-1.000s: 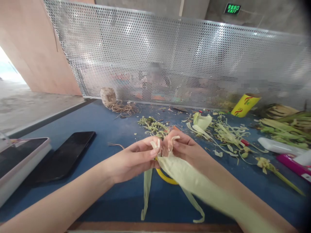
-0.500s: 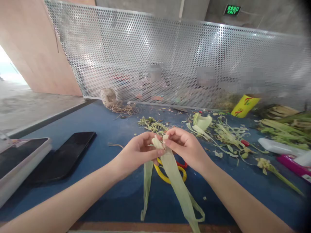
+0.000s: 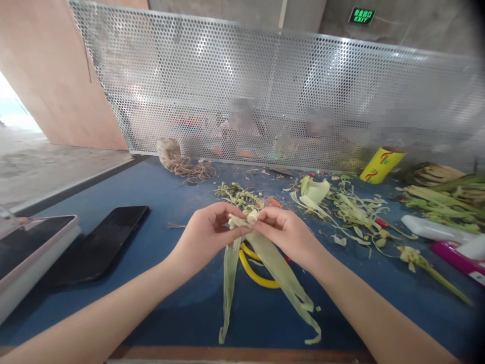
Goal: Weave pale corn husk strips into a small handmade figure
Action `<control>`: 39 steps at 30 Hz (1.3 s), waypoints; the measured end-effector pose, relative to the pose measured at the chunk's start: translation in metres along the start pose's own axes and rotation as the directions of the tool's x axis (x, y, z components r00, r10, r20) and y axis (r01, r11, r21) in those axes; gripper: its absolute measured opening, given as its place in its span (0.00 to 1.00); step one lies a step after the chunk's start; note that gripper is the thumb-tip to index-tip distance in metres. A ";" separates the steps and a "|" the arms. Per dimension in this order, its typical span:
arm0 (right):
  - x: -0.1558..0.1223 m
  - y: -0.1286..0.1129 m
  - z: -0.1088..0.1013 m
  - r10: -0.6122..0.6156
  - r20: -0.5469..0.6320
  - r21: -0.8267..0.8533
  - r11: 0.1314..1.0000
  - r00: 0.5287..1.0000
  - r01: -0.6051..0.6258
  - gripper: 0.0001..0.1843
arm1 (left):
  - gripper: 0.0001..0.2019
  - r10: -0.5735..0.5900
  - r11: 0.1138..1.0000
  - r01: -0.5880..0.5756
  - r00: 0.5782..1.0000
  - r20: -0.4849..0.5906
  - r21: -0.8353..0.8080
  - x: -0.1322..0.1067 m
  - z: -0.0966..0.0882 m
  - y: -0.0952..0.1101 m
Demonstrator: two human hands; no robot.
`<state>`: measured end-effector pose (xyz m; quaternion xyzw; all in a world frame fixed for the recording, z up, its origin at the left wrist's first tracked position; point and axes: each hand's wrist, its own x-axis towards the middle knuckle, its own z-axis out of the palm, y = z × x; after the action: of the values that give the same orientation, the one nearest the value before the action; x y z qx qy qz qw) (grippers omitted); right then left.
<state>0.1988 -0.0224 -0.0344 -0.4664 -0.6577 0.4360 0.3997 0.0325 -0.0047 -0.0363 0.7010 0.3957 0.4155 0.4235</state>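
Observation:
Between my fingertips is a pale green corn husk [image 3: 278,265], folded or curled at its upper end, with long strips trailing down toward the table's front edge. My left hand [image 3: 210,227] pinches the husk's left side, thumb against fingers. From the other side my right hand [image 3: 286,230] grips the curled top. Under the husk lie scissors with yellow handles [image 3: 257,275], partly covered. Just past my hands sit small knotted husk pieces [image 3: 237,194] and an orange-brown scrap [image 3: 273,202].
At left are a black phone [image 3: 109,242] and a white-edged box [image 3: 41,258]. A twine roll [image 3: 169,151] stands by the perforated metal screen [image 3: 227,76], people behind it. Husk scraps [image 3: 352,210], a yellow tube [image 3: 382,164], a husk flower [image 3: 413,258] and a purple object [image 3: 458,260] lie right.
The curled top of the husk has turned between my fingers, and my hands have shifted slightly left. The long strip's lower end has swung and split apart. The orange-brown scrap now shows.

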 end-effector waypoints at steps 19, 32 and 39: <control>0.002 0.005 -0.003 0.022 0.055 0.036 0.999 0.998 -0.024 0.09 | 0.11 0.275 0.947 -0.224 0.936 -0.219 0.232 -0.009 -0.002 0.004; 0.004 0.011 0.006 0.110 -0.068 0.212 0.973 0.992 -0.094 0.11 | 0.16 0.235 0.962 -0.201 0.954 -0.184 0.183 -0.009 0.005 0.003; 0.008 0.009 0.003 0.121 -0.140 0.251 0.964 0.983 -0.083 0.12 | 0.14 0.559 0.717 -0.445 0.827 -0.061 0.537 -0.018 0.009 0.007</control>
<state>0.1962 -0.0139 -0.0430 -0.4792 -0.5412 0.4965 0.4805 0.0361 -0.0261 -0.0374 0.8168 0.3272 0.4724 0.0509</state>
